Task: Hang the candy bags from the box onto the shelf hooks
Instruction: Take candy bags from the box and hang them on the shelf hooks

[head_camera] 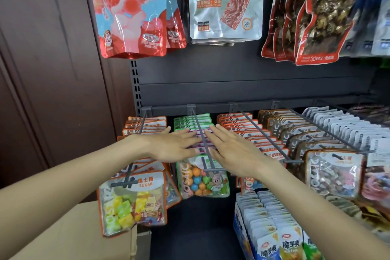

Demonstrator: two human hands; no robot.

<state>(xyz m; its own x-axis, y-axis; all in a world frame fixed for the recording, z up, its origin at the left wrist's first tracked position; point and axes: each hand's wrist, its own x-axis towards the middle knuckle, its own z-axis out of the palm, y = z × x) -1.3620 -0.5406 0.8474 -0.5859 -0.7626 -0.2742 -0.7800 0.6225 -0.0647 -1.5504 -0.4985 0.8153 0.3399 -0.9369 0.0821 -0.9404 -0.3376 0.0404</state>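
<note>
— So where are your hands?

— Both are out flat over the middle hook (pixel 200 131) of the lower rail. My left hand (pixel 173 145) lies palm down on the tops of the green-topped candy bags (pixel 202 179) hanging there, fingers straight and spread. My right hand (pixel 234 150) is just beside it on the other side of the hook rod, fingers straight too, resting on the same row. Neither hand grips anything.

— And the candy bags?

— They hang on that hook in a packed row; the front one shows round coloured sweets behind a clear window. To the left hangs a row of orange-edged sugar bags (pixel 133 200), its front bag tilted. To the right are more orange-edged bags (pixel 242 126).

— The box?

— A cardboard box (pixel 73 232) sits low at the left, under my left forearm. I cannot see inside it.
</note>
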